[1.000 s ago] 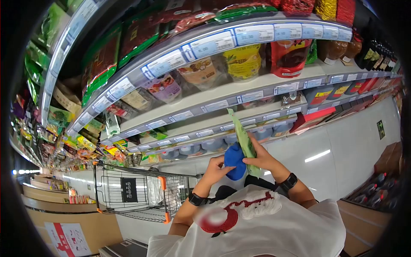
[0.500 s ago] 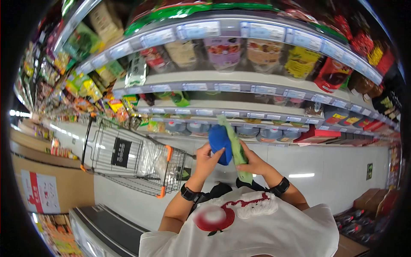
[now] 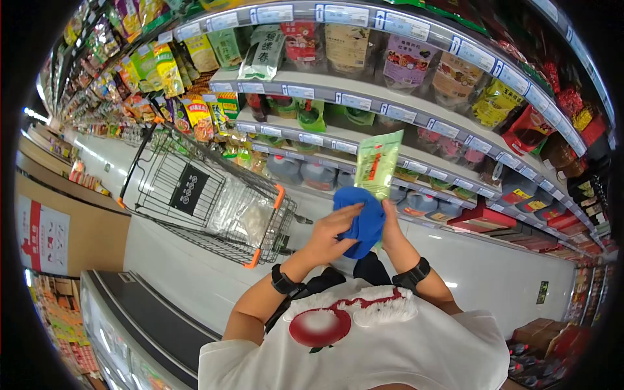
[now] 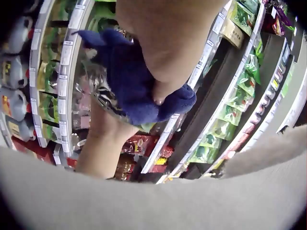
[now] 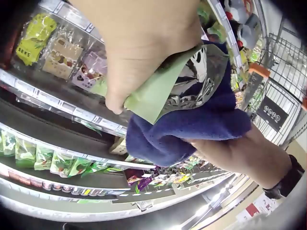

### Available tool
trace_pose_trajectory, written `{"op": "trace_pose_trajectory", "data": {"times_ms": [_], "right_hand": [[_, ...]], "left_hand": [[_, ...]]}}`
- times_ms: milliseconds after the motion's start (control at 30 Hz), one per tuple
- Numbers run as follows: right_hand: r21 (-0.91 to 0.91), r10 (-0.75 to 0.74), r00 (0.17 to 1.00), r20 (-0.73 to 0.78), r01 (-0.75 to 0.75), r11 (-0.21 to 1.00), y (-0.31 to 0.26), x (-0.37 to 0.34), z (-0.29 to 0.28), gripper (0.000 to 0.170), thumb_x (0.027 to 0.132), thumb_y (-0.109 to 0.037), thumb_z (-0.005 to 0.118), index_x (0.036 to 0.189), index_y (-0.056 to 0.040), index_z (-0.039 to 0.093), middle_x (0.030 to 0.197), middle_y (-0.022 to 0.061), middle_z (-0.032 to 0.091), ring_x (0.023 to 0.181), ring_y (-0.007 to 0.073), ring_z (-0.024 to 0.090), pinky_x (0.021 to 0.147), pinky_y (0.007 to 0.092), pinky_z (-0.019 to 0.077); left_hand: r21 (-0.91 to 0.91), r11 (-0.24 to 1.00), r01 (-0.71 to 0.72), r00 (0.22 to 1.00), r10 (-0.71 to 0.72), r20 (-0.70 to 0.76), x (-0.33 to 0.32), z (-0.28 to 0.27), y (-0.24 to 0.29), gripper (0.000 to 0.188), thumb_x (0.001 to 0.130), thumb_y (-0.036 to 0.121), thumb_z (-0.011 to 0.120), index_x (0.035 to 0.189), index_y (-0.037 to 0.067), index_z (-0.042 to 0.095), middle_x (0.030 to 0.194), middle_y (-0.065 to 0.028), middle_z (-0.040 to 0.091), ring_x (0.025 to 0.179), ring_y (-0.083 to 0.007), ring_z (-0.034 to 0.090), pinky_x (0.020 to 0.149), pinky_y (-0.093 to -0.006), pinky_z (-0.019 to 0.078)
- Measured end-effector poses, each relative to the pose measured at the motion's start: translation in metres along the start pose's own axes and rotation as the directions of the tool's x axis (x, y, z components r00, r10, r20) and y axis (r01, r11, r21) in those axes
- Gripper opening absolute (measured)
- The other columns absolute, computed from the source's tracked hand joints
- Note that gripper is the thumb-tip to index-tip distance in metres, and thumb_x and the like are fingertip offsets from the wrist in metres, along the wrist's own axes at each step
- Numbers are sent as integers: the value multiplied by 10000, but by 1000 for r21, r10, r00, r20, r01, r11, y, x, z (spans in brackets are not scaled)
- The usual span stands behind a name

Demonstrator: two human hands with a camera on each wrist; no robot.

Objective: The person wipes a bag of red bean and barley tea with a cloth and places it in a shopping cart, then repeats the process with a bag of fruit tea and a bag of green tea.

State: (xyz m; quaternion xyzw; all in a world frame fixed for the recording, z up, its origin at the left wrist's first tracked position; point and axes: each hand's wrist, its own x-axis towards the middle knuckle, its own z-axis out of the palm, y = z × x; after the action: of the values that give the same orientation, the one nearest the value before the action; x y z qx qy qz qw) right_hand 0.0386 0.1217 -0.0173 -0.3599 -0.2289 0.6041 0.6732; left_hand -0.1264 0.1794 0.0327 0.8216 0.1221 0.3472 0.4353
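In front of the chest, my right hand (image 3: 393, 229) grips a pale green packet (image 3: 378, 159) by its lower side. The packet stands upright with its printed front showing. My left hand (image 3: 327, 237) holds a blue cloth (image 3: 363, 221) spread over the packet's lower part. Seen from the left wrist, the thumb of the left hand (image 4: 165, 43) presses into the bunched cloth (image 4: 132, 84). From the right wrist, the right thumb lies along the edge of the packet (image 5: 156, 91), whose clear, shiny side shows above the cloth (image 5: 192, 129).
Shelves (image 3: 312, 84) of bagged foods rise ahead, with large jugs (image 3: 283, 168) on the bottom level. A wire shopping cart (image 3: 208, 195) stands at the left, a clear plastic bag (image 3: 240, 211) inside. A dark-topped case (image 3: 149, 318) is at the lower left, and cartons (image 3: 539, 335) at the right.
The packet has turned from edge-on to show its front. The cloth has moved from beside it to lie across its lower face. The view has swung left along the shelves.
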Motion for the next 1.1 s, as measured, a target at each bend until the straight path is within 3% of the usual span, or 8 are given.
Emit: {"op": "trace_pose_trajectory", "data": {"times_ms": [133, 333, 433, 533, 667, 767, 933, 1100], "right_hand": [[149, 244, 969, 27, -245, 958, 11, -19, 39, 632, 882, -583, 233, 1274, -109, 378, 1209, 99, 482, 1093, 216, 497, 921, 347, 418], [7, 271, 938, 217, -280, 960, 10, -27, 60, 646, 865, -574, 325, 1267, -70, 355, 1157, 133, 515, 981, 246, 568, 839, 354, 481], [-49, 321, 895, 310, -323, 945, 7, -30, 58, 674, 835, -556, 425, 1265, -44, 348, 1120, 152, 532, 937, 273, 585, 820, 358, 486], [-119, 379, 857, 350, -361, 925, 4, -33, 53, 672, 829, -519, 476, 1270, -31, 340, 1132, 154, 519, 979, 260, 562, 823, 344, 475], [-195, 347, 881, 321, -297, 935, 9, -34, 45, 661, 841, -511, 470, 1276, -32, 332, 1171, 132, 493, 1025, 225, 536, 843, 330, 465], [-150, 313, 920, 238, -283, 947, 9, -35, 40, 635, 855, -503, 453, 1283, -50, 326, 1188, 115, 483, 1039, 200, 528, 859, 327, 459], [-84, 168, 976, 141, -157, 984, -3, -29, 42, 603, 868, -464, 455, 1298, -68, 310, 1209, 95, 470, 1062, 178, 506, 898, 323, 432], [-167, 184, 961, 208, -151, 974, -3, -32, 39, 661, 836, -438, 514, 1323, -60, 276, 1224, 85, 446, 1090, 168, 470, 917, 309, 404]], "left_hand": [[142, 988, 65, 986, -42, -162, 1, -7, 16, 316, 687, 81, 638, 970, -44, 572, 1163, -210, 519, 1086, -348, 501, 909, -371, 403], [264, 961, 80, 939, 16, -344, 2, -26, 15, 310, 747, 76, 620, 1024, -40, 545, 1050, -206, 563, 956, -355, 555, 823, -365, 440], [263, 949, 177, 923, -67, -378, -9, -28, 12, 342, 759, 117, 604, 1055, -35, 525, 1086, -227, 534, 1003, -387, 511, 871, -398, 409], [137, 962, 237, 884, -155, -442, -17, -29, 1, 289, 760, 128, 608, 995, -29, 543, 972, -209, 570, 910, -385, 538, 803, -406, 429], [218, 950, 225, 871, -95, -483, -29, -23, -1, 239, 739, 98, 630, 945, -13, 579, 905, -182, 591, 812, -335, 584, 729, -357, 460], [223, 972, 77, 908, 24, -418, -35, -16, 6, 199, 717, 110, 648, 858, -14, 582, 865, -180, 589, 823, -367, 557, 747, -400, 443], [168, 985, -28, 959, 73, -273, -43, -8, 18, 253, 712, 121, 658, 914, -12, 585, 924, -193, 592, 918, -356, 561, 812, -388, 447], [148, 973, 178, 923, -113, -369, -47, -4, 11, 328, 748, 116, 625, 1033, -21, 539, 998, -228, 573, 949, -370, 555, 811, -390, 444]]}}
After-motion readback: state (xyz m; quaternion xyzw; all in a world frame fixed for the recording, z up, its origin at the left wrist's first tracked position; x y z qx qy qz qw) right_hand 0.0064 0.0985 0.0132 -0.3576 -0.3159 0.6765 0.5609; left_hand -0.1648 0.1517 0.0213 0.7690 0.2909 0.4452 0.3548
